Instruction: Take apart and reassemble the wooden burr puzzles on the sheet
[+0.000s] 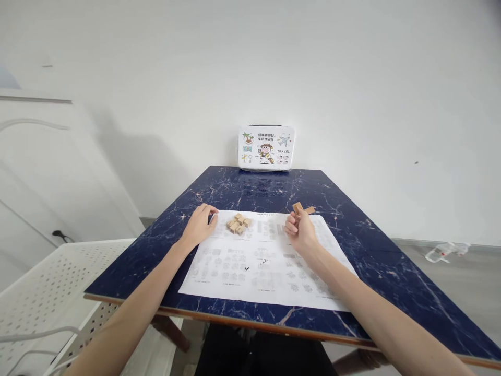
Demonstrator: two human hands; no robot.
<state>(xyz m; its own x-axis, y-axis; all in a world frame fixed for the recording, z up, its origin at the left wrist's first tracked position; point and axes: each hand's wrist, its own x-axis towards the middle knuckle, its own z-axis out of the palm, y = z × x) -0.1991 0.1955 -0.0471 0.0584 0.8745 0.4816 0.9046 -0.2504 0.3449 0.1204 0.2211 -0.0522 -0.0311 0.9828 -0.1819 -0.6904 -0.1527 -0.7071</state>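
My right hand is closed on a light wooden piece. Parts of it stick out above my fingers at two angles; whether it is one piece or two I cannot tell. My left hand rests at the upper left edge of a printed white paper sheet, thumb apart from the fingers, holding nothing. Just to the right of it, a small pile of notched wooden blocks lies on the sheet. Faint grey drawings and small dark marks cover the paper.
The sheet lies on a dark blue marble-patterned table. A white case with cartoon travel pictures stands at the far edge against the wall. White perforated baskets with cables are at the left. Clear plastic lies on the floor at right.
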